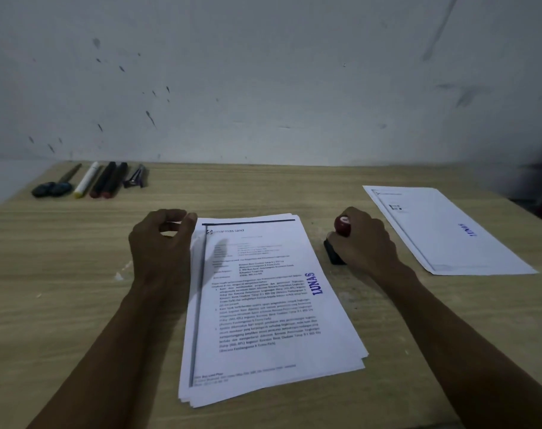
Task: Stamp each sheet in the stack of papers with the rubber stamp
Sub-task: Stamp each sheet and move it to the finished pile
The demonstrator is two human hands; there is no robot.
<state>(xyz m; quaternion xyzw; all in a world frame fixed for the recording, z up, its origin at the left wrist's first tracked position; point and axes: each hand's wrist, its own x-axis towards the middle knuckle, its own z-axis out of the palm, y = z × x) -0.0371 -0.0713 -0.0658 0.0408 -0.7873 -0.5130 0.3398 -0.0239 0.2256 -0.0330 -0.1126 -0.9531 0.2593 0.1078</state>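
Two hands on the table (77, 305). Nearest us, stack of papers (272, 314) at centre, top sheet stamped LUNAS. Left hand (162, 246) at its far-left corner, fingers loosely curled, holding nothing we can see. Right hand (364, 243) grips the rubber stamp (340, 239) just right of the stack. Farther right, one stamped sheet (443, 230). Far left, pens (105, 181) in a row.

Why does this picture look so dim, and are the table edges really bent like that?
Head view: the light is low and bluish, so the wall looks grey; the left hand casts a soft shadow on the stack of papers; the wide lens bows the table edges; the pens at the back look blurred.
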